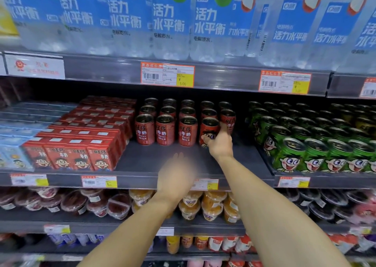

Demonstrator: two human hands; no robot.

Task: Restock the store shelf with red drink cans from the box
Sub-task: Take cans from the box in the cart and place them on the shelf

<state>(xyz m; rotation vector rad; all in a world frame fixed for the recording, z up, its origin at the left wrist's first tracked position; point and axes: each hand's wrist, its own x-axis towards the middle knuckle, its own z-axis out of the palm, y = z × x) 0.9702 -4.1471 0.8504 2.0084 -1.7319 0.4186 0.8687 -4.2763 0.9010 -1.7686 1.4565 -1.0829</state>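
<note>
Two bare forearms are seen nearest the lens, reaching up from the bottom edge toward the middle shelf [142, 161]. The left hand [175, 177] is smeared by motion blur in front of the shelf lip; its fingers appear extended and nothing is seen in it, though this is not certain. The right hand [218, 142] is curled round a red milk can [208, 131] at the front of the fourth column, with the thumb raised against the neighbouring can [227, 120] in the fifth column.

The placing step is judged to be in hand: a can is being set into line with the red can block [164, 122], which stands toward the back of the shelf between the red milk cartons [81, 144] and the green cans [305, 140]. The held can shows its cartoon face, while the three front cans to its left show lettering. Release is called for next, perhaps after a turn to match, and then the open front slot of the fifth column and the bare shelf front would be filled.

The supply box is not in view. Rear cans are lost in shadow under the upper shelf, so the row depth cannot be counted. The price tags [167, 74] are mostly illegible.
</note>
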